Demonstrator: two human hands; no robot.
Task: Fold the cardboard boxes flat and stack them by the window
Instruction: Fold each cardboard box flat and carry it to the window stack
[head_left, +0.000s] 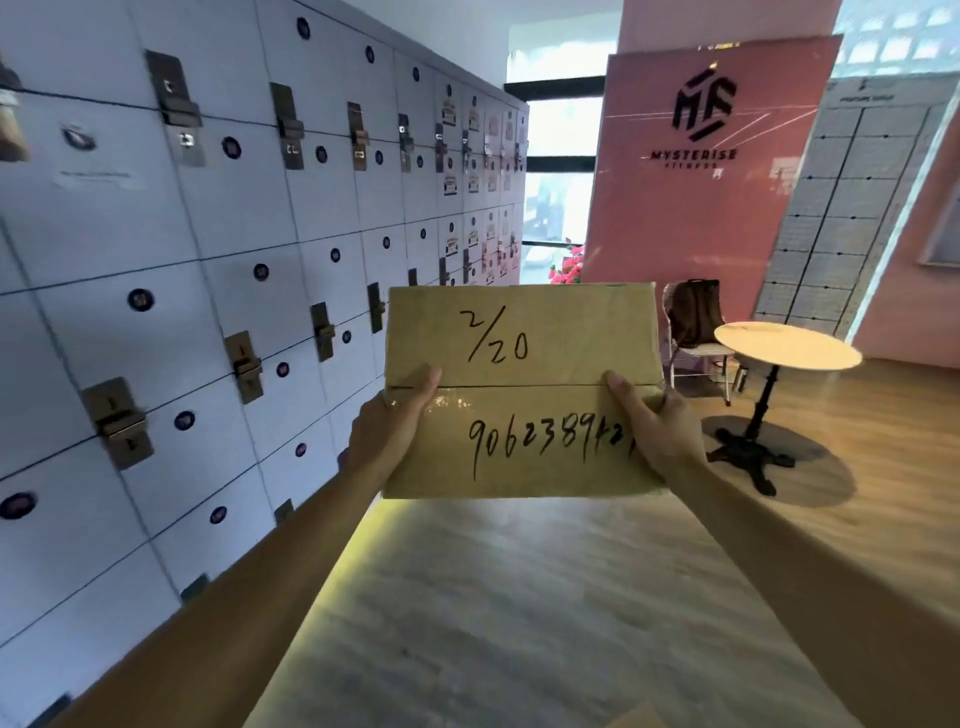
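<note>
A brown cardboard box (524, 364) is held up in front of me at chest height, its top flaps closed along a taped seam, with "2/20" and a long number handwritten in black. My left hand (387, 421) grips its left edge, thumb on top by the seam. My right hand (652, 423) grips the right edge the same way. The window (556, 171) shows at the far end of the room, straight ahead beyond the box.
A wall of white lockers (218, 270) runs along the left. A pink panel with a logo (701, 171) stands ahead right, a folding chair with a dark bag (693, 322) before it. A round pedestal table (787, 345) stands on the wooden floor at right.
</note>
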